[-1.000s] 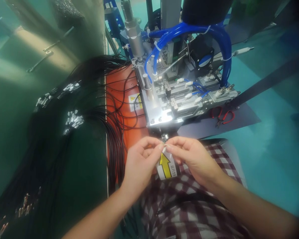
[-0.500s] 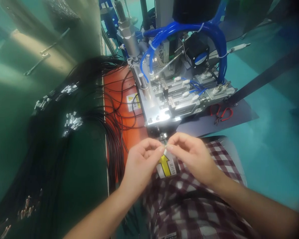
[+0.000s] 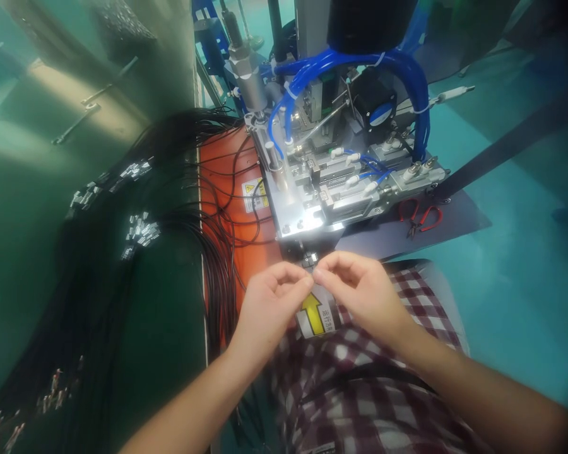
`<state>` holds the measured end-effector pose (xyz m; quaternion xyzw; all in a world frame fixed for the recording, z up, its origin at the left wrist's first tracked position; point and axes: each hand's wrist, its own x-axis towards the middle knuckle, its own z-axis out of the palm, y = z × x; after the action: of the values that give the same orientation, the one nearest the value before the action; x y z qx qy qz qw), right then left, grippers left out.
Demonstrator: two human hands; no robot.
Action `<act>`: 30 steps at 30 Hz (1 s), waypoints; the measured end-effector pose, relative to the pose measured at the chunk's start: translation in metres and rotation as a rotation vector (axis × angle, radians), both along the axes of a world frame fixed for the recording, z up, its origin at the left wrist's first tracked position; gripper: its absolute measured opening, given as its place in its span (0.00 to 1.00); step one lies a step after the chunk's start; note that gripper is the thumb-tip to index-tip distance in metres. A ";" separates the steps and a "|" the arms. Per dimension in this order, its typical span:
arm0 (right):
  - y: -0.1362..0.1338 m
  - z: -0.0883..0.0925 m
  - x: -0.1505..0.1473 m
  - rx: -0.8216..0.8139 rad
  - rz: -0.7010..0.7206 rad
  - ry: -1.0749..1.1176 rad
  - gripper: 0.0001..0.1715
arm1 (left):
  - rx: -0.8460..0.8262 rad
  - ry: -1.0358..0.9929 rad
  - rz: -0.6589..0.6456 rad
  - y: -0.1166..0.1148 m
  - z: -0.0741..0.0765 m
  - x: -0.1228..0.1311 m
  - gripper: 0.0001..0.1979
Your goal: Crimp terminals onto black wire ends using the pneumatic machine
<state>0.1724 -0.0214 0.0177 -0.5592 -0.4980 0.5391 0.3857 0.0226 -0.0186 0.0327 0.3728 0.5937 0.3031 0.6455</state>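
My left hand [image 3: 271, 306] and my right hand [image 3: 366, 293] meet tip to tip in front of the machine, each with thumb and forefinger pinched together. Whatever lies between these fingertips is too small or too hidden to name. Just beyond them sits a small metal fixture [image 3: 309, 259] at the machine's front edge. Below the fingers shows a white label with a yellow arrow [image 3: 314, 315]. The bench machine [image 3: 303, 221] has a bright metal plate, slides and blue air hoses [image 3: 348, 57].
Black cables [image 3: 220, 277] run over the orange base [image 3: 260, 252] at left. Bundles with silver connector ends [image 3: 142, 233] lie on the dark green surface [image 3: 165, 328]. Red-handled pliers [image 3: 430, 218] rest on a grey plate [image 3: 464, 217] at right. A checked garment [image 3: 369, 403] covers my lap.
Both hands stay pinched in almost the same place. A small shiny bit that showed between the fingertips is now hidden. The view has shifted very slightly.
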 end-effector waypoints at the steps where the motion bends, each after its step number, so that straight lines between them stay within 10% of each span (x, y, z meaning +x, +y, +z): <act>1: -0.001 -0.001 -0.001 0.068 -0.012 -0.041 0.08 | 0.033 0.008 -0.003 0.000 0.000 0.000 0.12; 9: 0.009 0.001 0.005 -0.177 0.082 0.134 0.13 | -0.012 0.024 -0.007 0.003 0.003 0.000 0.12; 16: 0.004 -0.002 -0.005 0.071 -0.040 0.012 0.08 | 0.045 0.040 -0.014 0.002 -0.002 -0.002 0.12; 22: 0.007 -0.001 0.001 -0.191 0.018 0.208 0.13 | 0.027 0.005 0.015 0.003 0.001 -0.002 0.11; 30: 0.005 0.002 0.002 -0.091 0.006 0.043 0.13 | 0.039 -0.008 0.039 0.003 0.001 -0.001 0.11</act>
<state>0.1743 -0.0162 0.0194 -0.5630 -0.4662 0.5743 0.3686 0.0218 -0.0159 0.0339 0.3723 0.5925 0.3286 0.6343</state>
